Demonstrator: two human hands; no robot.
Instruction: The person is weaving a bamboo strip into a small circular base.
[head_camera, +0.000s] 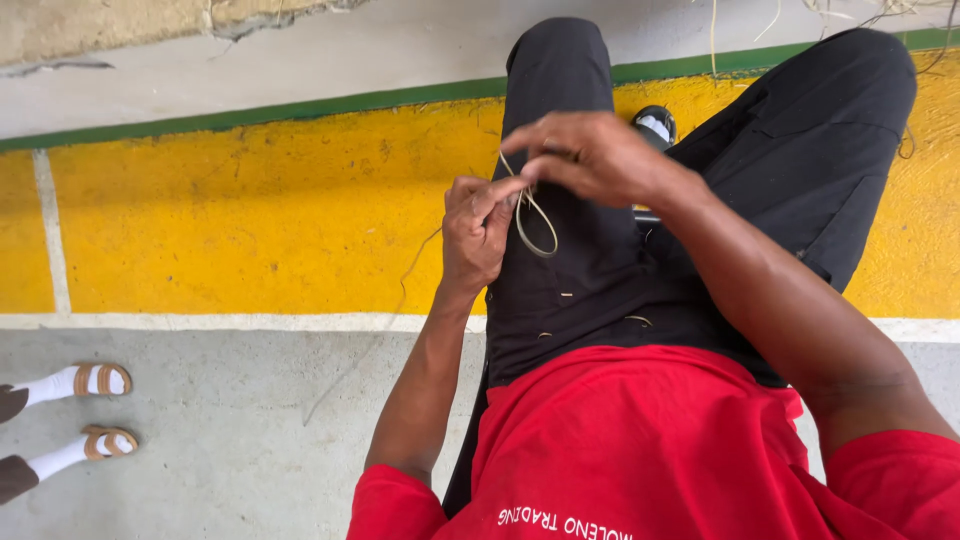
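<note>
Fibre strand (535, 222), thin, pale and straw-coloured, hangs in a small loop between the two hands, right over the lap of a seated person seen from the head camera. The left hand (474, 232) sits lower, knuckles toward the camera, its fingers curled and pressed together on the strand at the near end of the loop; that grip seems to anchor the fibre so it cannot slip. The right hand (590, 155) is just above and touching it, palm down, thumb and forefinger pinching the upper end of the same strand, the other fingers bent loosely over. Held this close together, the hands keep the loop small and tight, as one does when twisting or knotting a thin fibre. A loose tail of the strand trails off to the left from the left hand and drops toward the floor (230, 430), free and slack.

Both hands work above the black trousers (570, 270), whose dark cloth makes the pale strand easy to see. A red shirt (640, 440) fills the bottom of the view. Beyond the knees runs a yellow painted kerb (250, 220) with a green stripe (300, 105) along its top. More dry fibres (850, 12) lie at the upper right, near at hand. At the lower left, another person's feet in sandals and white socks (95, 410) stand on the grey concrete floor, well apart from the work.
</note>
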